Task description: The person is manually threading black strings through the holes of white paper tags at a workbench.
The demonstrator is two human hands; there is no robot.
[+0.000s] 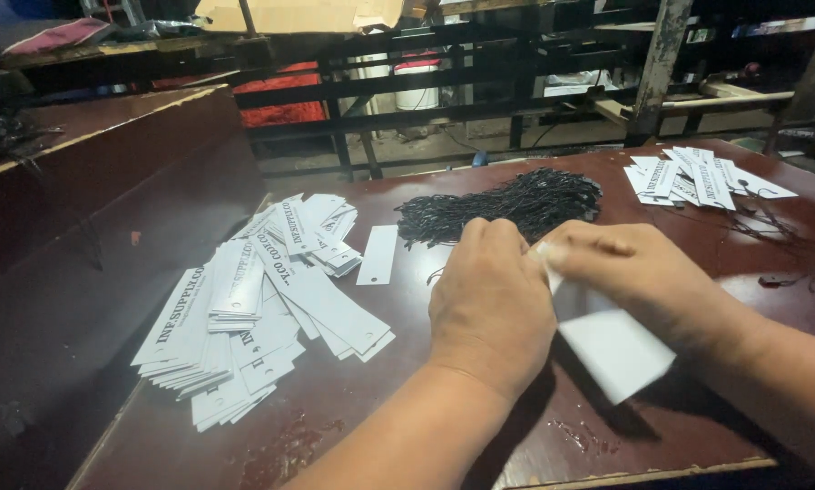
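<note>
Left hand (491, 304) and right hand (639, 272) both pinched shut on one white rectangular paper tag (612, 349), held just above the dark reddish-brown wooden table (407, 399). Tangled heap of thin black strings (503, 207) just beyond the knuckles; loose stack of white tags (262, 318) to the left. Likely trouble: tag creased or torn by the tight pinch; strings snagged together when pulled.

We have one view: a head-worn camera looking steeply down and forward, close above the dark reddish-brown wooden table (353, 408), workshop racks beyond.
</note>
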